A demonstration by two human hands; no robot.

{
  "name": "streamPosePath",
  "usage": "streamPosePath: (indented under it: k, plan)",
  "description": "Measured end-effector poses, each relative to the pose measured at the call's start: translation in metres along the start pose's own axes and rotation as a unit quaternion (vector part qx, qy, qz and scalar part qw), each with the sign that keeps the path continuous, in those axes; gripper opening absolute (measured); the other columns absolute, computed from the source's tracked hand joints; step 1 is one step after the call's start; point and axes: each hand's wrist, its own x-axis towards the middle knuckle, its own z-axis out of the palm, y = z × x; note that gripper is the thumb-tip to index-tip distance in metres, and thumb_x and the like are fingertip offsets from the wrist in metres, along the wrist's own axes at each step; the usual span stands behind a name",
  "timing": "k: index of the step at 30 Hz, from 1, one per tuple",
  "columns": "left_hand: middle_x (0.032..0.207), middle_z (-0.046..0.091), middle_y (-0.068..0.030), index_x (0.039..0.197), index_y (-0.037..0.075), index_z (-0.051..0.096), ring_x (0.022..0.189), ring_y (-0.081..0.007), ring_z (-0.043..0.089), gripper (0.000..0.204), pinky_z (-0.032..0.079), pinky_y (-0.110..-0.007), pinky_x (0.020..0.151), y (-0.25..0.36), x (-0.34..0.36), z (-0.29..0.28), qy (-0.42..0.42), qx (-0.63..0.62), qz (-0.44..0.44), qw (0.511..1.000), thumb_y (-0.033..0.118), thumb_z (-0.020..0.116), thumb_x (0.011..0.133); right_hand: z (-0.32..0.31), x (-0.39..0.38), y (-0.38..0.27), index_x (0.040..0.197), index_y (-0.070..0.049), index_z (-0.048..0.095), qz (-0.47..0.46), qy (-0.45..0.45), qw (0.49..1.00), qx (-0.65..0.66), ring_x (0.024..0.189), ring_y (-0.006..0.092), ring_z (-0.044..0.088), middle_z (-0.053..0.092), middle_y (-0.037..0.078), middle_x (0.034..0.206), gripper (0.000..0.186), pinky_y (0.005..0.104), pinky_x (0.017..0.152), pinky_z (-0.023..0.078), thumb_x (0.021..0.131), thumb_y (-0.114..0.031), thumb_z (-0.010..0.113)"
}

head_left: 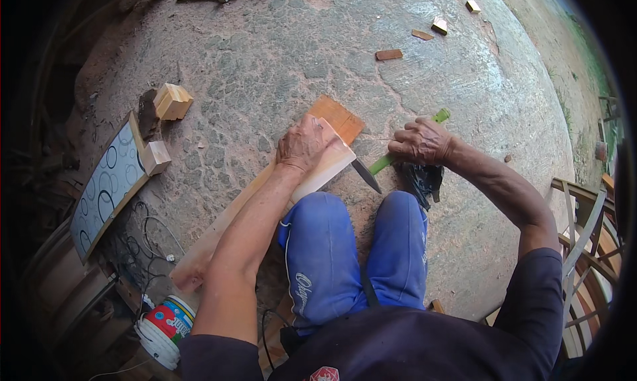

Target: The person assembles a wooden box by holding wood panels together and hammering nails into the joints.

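Observation:
A long pale wooden board [325,170] slants from beside my left arm up to the middle, tilted, its end in front of my knees. My left hand [304,142] is closed over its upper end. Under that end lies a flat orange-brown wood block [342,118] on the ground. My right hand [421,140] is wrapped round the handle of a green-handled bladed tool [383,163]. Its dark, adze-like blade [366,176] sits across the handle's end, close beside the board's end; whether they touch I cannot tell. Below that hand is a crumpled black plastic bag [423,181].
A patterned panel [109,185] leans at the left near wood blocks [174,101]. A white paint bucket [167,328] and cables [152,238] are lower left. Wood scraps [389,54] lie on the rough ground at the far side. Wooden frames [587,248] stand at the right.

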Motion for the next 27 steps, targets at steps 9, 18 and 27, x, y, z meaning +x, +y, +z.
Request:
streamPosePath:
  k: [9,18,27]
  plan:
    - [0.096,0.068,-0.0275,0.111,0.005,0.055,0.09,-0.0474,0.067,0.031,0.053,-0.056,0.078,0.003,-0.001,-0.009,0.005,0.013,-0.004,1.0,0.033,0.047,0.101,0.033,0.019,-0.062,0.096,-0.002,0.06,0.335,0.162,0.838,0.4,0.067,0.0278,0.062,0.06,0.013,0.074,0.04,0.0427,0.062,0.047,0.098,-0.042,0.062]
    - [0.107,0.07,-0.0203,0.114,0.005,0.052,0.099,-0.0403,0.069,0.047,0.055,-0.05,0.083,0.004,-0.002,-0.018,-0.061,0.028,-0.028,0.997,0.046,0.065,0.092,0.013,0.103,-0.075,0.107,0.002,0.073,0.416,0.13,0.693,0.574,0.071,0.016,0.063,0.07,0.012,0.078,0.038,0.0359,0.068,0.051,0.091,-0.032,0.074]
    - [0.105,0.069,-0.0191,0.117,0.005,0.054,0.095,-0.037,0.068,0.046,0.053,-0.049,0.086,-0.01,-0.003,-0.009,0.016,-0.018,0.035,0.999,0.044,0.061,0.094,-0.007,0.118,-0.066,0.088,0.005,0.071,0.44,0.056,0.809,0.385,0.07,0.0323,0.071,0.066,0.023,0.071,0.039,0.0439,0.067,0.053,0.085,-0.034,0.068]
